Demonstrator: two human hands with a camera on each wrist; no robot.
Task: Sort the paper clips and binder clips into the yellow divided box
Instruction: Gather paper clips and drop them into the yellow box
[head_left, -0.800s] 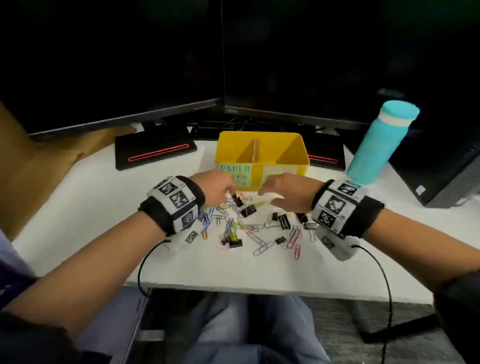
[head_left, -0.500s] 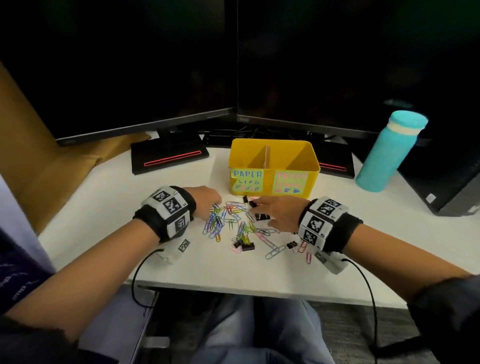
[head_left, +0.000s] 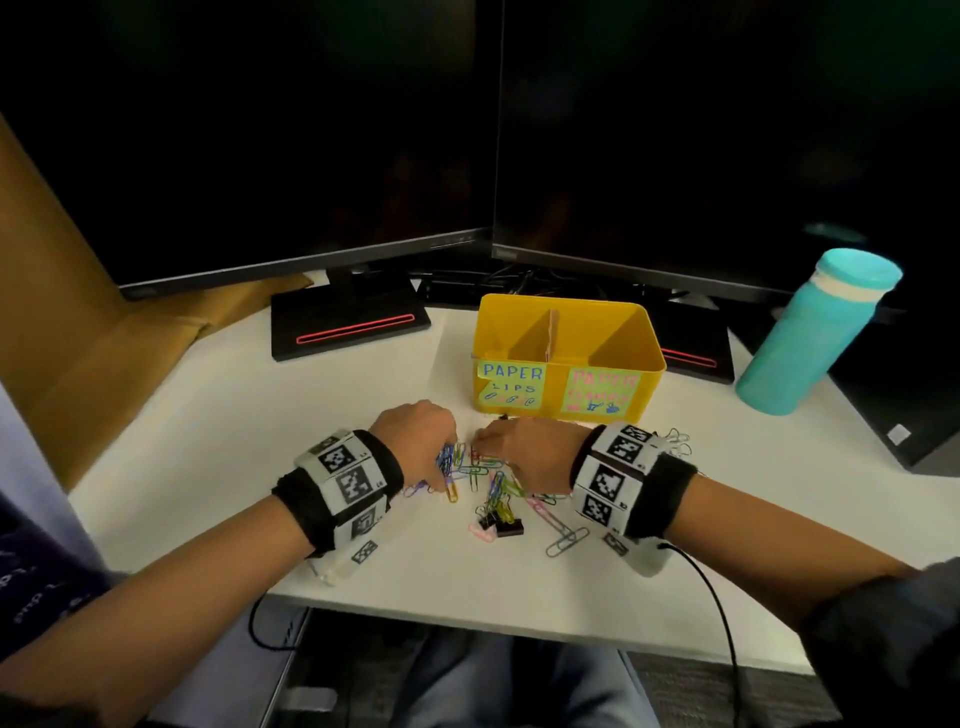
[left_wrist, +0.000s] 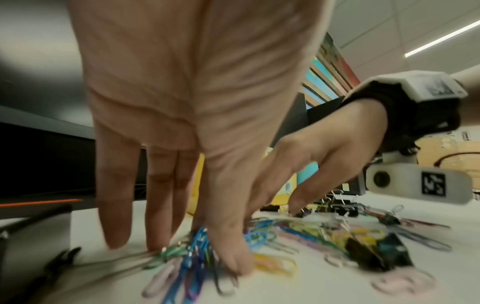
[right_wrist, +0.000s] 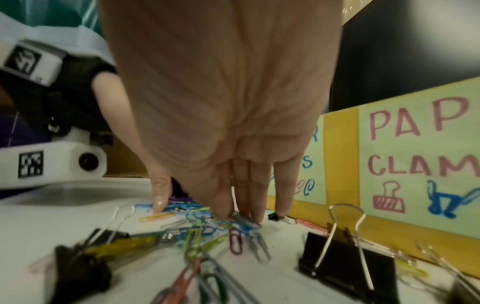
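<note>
Looking from the head view, both hands are low on the white worktop (head_left: 218, 447), in the mixed pile just in front of the yellow divided box (head_left: 569, 358). The left hand (head_left: 415, 436) and the right hand (head_left: 524, 452) are close together, fingers down in the coloured paper clips (head_left: 475, 470). The box stands near, probably so that each handful travels only a short way. Its compartments look empty, so I judge the sorting is only at the start. A teal bottle (head_left: 810, 332) stands well apart at the right.

From the left wrist view, the left hand's fingers (left_wrist: 116, 185) are quite straight and spread, their tips pressing on a bunch of blue and green clips, I think to rake them together. Nothing is pinched.

From the right wrist view, the right hand's fingers (right_wrist: 255, 185) are also straight and narrow, tips touching the clips; it holds nothing. A black binder clip (right_wrist: 345, 265) stands beside them, near the label (right_wrist: 420, 156) with "CLAM" and a clamp drawing, which marks the right compartment for it
</note>
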